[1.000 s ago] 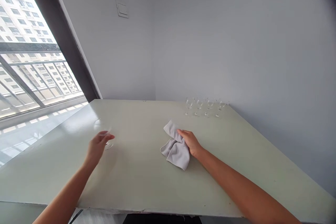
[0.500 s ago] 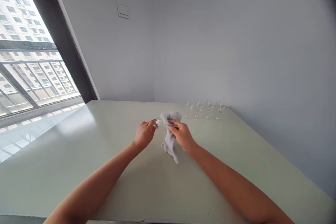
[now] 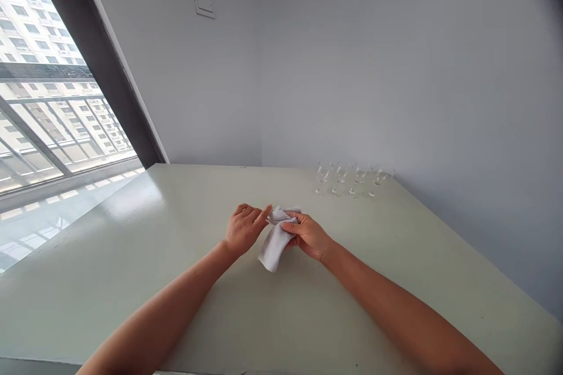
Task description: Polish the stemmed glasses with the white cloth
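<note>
A: What's nearest?
B: The pale table [image 3: 272, 322], with two bare forearms coming in over it from the near left and near right.

A: And beyond those?
B: A light cloth [image 3: 273, 249], one end hanging down toward the near side. The right hand [image 3: 310, 237] has it gripped between thumb and fingers.

A: The left hand [image 3: 245, 229]?
B: Just across from it, on the left, back turned up, closed on one end of a clear glass [image 3: 277, 214]. The fingers hide that end.

A: So where exactly is the glass?
B: Between the two hands, tipped on its side, with the cloth against its right part. Whether the cloth is inside it or only around it, I can't tell.

A: Farther off?
B: Stemmed glasses [image 3: 342, 173] standing upright near the table's far right corner. I make out at least four; they overlap.

A: Behind them?
B: Grey walls [image 3: 352, 70] meeting in a corner, with a switch [image 3: 204, 1] on the left one. Far left, a window [image 3: 35, 129], a railing and a tall building outside.
</note>
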`<move>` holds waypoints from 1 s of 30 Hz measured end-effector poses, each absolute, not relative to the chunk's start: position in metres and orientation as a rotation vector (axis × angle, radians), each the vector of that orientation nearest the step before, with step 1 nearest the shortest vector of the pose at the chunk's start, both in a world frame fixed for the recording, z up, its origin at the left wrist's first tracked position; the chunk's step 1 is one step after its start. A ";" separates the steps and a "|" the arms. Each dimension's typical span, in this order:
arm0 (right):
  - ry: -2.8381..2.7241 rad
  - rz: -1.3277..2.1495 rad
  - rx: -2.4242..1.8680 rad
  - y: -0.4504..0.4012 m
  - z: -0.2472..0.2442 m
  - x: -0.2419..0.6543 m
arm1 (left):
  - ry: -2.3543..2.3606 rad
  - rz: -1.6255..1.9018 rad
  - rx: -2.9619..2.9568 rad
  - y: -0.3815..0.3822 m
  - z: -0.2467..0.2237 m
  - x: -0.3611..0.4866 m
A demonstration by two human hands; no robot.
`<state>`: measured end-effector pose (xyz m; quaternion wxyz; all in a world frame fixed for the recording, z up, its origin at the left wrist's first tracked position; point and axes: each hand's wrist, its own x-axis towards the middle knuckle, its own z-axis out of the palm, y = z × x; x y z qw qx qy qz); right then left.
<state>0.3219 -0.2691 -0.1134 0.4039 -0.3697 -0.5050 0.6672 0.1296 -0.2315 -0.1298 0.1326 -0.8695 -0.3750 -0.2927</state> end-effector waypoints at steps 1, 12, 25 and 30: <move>-1.272 1.701 -0.938 -0.269 -0.111 0.325 | -1.116 -0.828 -2.588 -0.232 -0.128 0.129; -2.133 1.365 -0.987 -0.272 -0.063 0.371 | -1.401 -0.545 -3.852 -0.244 -0.100 0.129; -1.963 1.508 -0.998 -0.276 -0.057 0.365 | -1.421 -0.597 -3.808 -0.239 -0.101 0.124; -1.712 1.467 -1.016 -0.268 -0.072 0.357 | -1.439 -1.048 -3.147 -0.245 -0.108 0.135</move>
